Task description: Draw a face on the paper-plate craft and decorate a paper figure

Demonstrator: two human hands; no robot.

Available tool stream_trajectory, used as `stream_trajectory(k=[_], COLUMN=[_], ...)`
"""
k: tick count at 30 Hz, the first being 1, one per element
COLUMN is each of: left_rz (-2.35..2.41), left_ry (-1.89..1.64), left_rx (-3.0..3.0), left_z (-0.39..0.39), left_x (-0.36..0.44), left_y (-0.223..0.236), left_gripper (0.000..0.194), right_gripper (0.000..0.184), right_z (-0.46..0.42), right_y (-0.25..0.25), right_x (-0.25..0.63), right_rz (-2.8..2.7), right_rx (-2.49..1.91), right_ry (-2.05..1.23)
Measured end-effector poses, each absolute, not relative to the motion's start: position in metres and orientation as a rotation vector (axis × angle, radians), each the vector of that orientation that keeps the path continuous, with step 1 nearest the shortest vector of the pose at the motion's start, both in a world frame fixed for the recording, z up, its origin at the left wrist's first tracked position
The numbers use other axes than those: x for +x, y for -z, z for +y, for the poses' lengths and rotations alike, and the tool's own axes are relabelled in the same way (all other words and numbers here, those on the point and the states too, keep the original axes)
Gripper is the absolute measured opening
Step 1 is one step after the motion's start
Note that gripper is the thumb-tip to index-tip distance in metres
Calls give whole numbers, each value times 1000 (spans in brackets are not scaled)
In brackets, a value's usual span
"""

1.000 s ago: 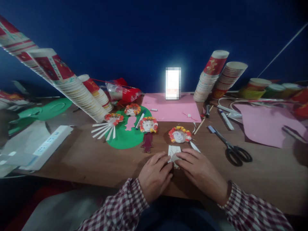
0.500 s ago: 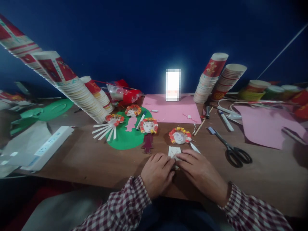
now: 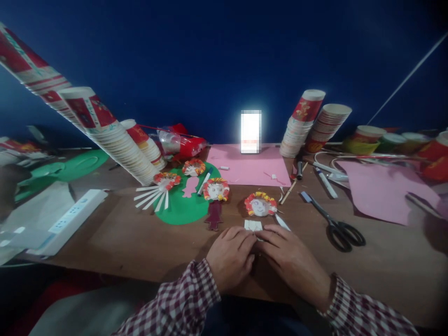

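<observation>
Left hand [image 3: 231, 256], right hand [image 3: 294, 261]: fingers curved over near end of flat white paper [image 3: 252, 225]; pinch hidden, can't tell | paper on brown surface [image 3: 133, 245], near | just far: crinkle-rimmed disc [image 3: 260, 205]

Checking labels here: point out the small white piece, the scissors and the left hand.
Small white piece [image 3: 252, 225], head view: its uncovered far end.
Scissors [image 3: 334, 221], head view: near the pivot.
Left hand [image 3: 230, 256], head view: its back.

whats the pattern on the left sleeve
The left sleeve is checked, maroon and white; head view.
</observation>
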State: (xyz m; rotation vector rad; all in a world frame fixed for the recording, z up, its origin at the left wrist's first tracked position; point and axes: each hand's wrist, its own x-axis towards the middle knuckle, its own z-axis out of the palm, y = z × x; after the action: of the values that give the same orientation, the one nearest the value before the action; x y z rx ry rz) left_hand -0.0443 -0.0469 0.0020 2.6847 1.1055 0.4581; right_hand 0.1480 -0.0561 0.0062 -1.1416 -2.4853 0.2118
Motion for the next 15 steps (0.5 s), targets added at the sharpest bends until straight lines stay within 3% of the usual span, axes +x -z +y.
stream_trajectory(k=[3,15], left_rz=[1121,1146], left_ry=[-490,-540], left_rx=[2686,2647], left_z=[-46,-45], left_x=[-42,-41], left_y=[-2,2], left_gripper=[38,39], right_gripper=[31,23], right_z=[-56,-58], right_y=[-5,-4], right_x=[148,143], right_rz=[-2476,-2412], right_rx=[-1149,-1137], right_ry=[-217,-126])
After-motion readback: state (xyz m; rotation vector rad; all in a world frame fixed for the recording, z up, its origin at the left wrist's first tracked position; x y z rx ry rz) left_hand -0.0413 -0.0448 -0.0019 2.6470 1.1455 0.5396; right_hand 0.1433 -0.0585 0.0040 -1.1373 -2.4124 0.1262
